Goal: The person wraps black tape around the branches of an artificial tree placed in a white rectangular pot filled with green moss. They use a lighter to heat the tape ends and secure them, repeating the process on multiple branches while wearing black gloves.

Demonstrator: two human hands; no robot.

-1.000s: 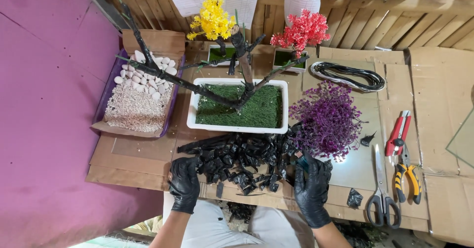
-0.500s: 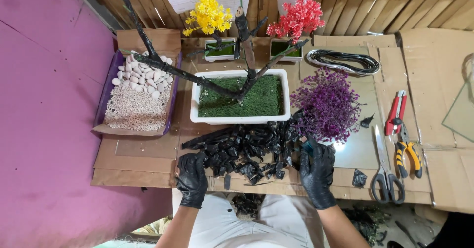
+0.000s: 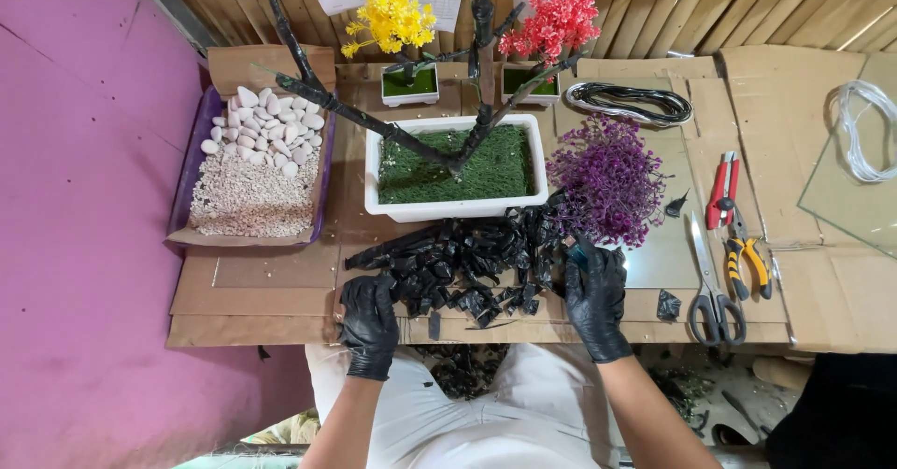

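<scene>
Black scraps pile (image 3: 467,268) sits at desk (image 3: 271,287) near edge, just in front of white planter (image 3: 458,209). Open cardboard left of pile; scissors (image 3: 710,277) and pliers (image 3: 747,254) crowd the right. Left hand (image 3: 369,324) palm-down on pile's left end, fingers curled loosely. Right hand (image 3: 596,296) at right end beside purple sprig (image 3: 607,179), fingers pinched; on what, can't tell.

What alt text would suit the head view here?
Two black-gloved hands, left hand and right hand, rest on a pile of black scraps on a cardboard-covered table. Behind it stands a white planter with a bare dark tree, purple flowers beside it.
</scene>
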